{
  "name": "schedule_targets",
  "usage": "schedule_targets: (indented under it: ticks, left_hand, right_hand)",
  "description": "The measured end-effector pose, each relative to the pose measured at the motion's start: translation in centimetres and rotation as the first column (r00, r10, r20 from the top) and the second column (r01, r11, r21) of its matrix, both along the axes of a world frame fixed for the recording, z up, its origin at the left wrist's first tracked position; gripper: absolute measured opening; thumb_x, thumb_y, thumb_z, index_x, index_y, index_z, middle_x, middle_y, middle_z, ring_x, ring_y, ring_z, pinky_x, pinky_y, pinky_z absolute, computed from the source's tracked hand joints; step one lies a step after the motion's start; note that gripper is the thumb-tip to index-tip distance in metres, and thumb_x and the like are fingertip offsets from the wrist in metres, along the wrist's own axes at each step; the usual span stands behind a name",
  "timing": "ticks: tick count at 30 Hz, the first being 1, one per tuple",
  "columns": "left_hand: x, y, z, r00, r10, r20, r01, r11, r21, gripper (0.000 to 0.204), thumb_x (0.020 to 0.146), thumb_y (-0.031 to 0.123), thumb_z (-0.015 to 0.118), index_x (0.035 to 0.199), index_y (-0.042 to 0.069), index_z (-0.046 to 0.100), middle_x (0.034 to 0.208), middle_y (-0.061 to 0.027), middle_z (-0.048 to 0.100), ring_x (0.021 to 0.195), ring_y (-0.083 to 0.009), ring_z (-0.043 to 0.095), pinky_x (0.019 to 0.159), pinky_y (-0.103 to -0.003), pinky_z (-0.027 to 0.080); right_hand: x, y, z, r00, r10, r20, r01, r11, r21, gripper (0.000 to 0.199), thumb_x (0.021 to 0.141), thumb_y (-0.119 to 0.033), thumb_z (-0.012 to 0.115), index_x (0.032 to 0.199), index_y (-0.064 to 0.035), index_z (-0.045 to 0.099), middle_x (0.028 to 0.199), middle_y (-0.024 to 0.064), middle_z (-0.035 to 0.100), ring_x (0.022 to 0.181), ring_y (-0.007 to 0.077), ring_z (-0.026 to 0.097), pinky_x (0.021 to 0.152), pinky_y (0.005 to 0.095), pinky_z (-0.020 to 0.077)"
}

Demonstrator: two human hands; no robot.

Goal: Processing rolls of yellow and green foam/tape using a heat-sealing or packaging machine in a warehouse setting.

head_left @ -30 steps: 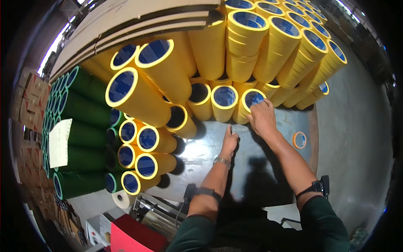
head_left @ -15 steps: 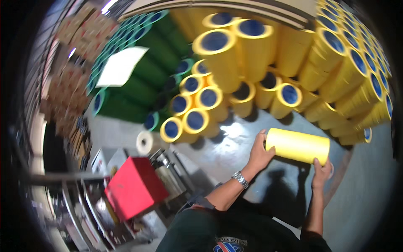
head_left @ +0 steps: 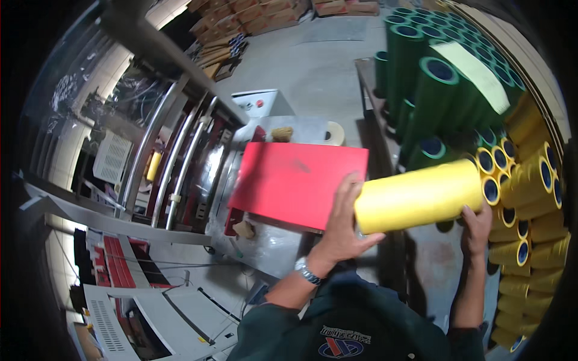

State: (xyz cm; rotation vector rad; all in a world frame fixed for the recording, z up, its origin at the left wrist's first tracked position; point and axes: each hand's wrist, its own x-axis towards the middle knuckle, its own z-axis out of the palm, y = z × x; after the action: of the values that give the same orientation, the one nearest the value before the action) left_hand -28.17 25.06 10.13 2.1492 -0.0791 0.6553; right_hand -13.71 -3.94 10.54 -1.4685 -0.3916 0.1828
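A wide yellow roll (head_left: 419,195), smooth and cylindrical, is held lengthwise between my two hands, tilted slightly up to the right. My left hand (head_left: 343,225) grips its left end, fingers behind and thumb underneath. At the other end, my right hand (head_left: 477,225) holds the lower edge, partly hidden by the roll. Just beyond my left fingers is the flat red top of a box-like block (head_left: 295,180), which the roll's left end partly overlaps from this angle. A metal watch circles my left wrist.
Left of the red block stands a machine with metal rollers (head_left: 165,162). Behind are a white control box (head_left: 259,103) with a red button and a white roll (head_left: 335,133). Green rolls (head_left: 436,90) under a pale sheet (head_left: 472,69) and stacked yellow rolls (head_left: 527,186) line the right. Cartons (head_left: 247,15) lie far back.
My view has swung left, bringing the red block and machine to the middle. The yellow roll has come along in both hands, now beside the red block instead of facing the stacked rolls.
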Motion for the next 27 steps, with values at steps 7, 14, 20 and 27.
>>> schedule_targets:
  ticks: [7, 14, 20, 27]
  left_hand:
    - [-10.6, 19.9, -2.4, 0.774, 0.627, -0.081, -0.631, 0.775, -0.036, 0.086, 0.067, 0.024, 0.087, 0.138, 0.001, 0.045, 0.136, -0.0205, 0.052, 0.126, -0.0351, 0.053, 0.107, -0.044, 0.042]
    - [-15.3, 34.0, -6.8, 0.535, 0.836, -0.122, -0.844, 0.526, -0.103, 0.075, 0.074, 0.016, 0.085, 0.138, 0.0, 0.048, 0.132, -0.0159, 0.055, 0.121, -0.0277, 0.056, 0.103, -0.039, 0.045]
    - [-16.8, 40.7, -10.6, 0.427, 0.893, -0.143, -0.903, 0.428, -0.029, 0.072, 0.075, 0.029, 0.086, 0.131, -0.002, 0.052, 0.122, -0.0171, 0.062, 0.112, -0.027, 0.06, 0.099, -0.04, 0.047]
    - [-15.2, 42.7, -15.0, 0.327, 0.865, -0.379, -0.93, 0.366, 0.032, 0.068, 0.072, 0.025, 0.088, 0.128, 0.002, 0.055, 0.117, -0.0178, 0.065, 0.11, -0.031, 0.063, 0.095, -0.041, 0.049]
  right_hand:
    - [1.8, 36.9, 0.7, 0.875, 0.44, 0.202, -0.445, 0.895, -0.021, 0.05, 0.087, -0.014, 0.072, 0.131, -0.0027, 0.052, 0.112, 0.0114, 0.062, 0.103, 0.0182, 0.061, 0.09, 0.0327, 0.052]
    - [-1.5, 61.7, -2.5, 0.7, 0.634, 0.328, -0.579, 0.773, -0.259, 0.05, 0.082, -0.024, 0.073, 0.125, -0.0026, 0.056, 0.11, 0.0149, 0.067, 0.107, 0.0266, 0.064, 0.095, 0.0367, 0.0484]
    - [-2.2, 72.1, -7.2, 0.616, 0.758, 0.214, -0.677, 0.648, -0.349, 0.051, 0.076, -0.023, 0.073, 0.121, -0.0039, 0.059, 0.107, 0.0199, 0.069, 0.104, 0.0338, 0.067, 0.091, 0.0396, 0.0514]
    - [-0.6, 76.0, -11.7, 0.531, 0.845, 0.059, -0.672, 0.463, -0.578, 0.047, 0.075, -0.024, 0.073, 0.116, -0.0039, 0.065, 0.112, 0.0181, 0.068, 0.106, 0.0347, 0.065, 0.092, 0.0419, 0.0526]
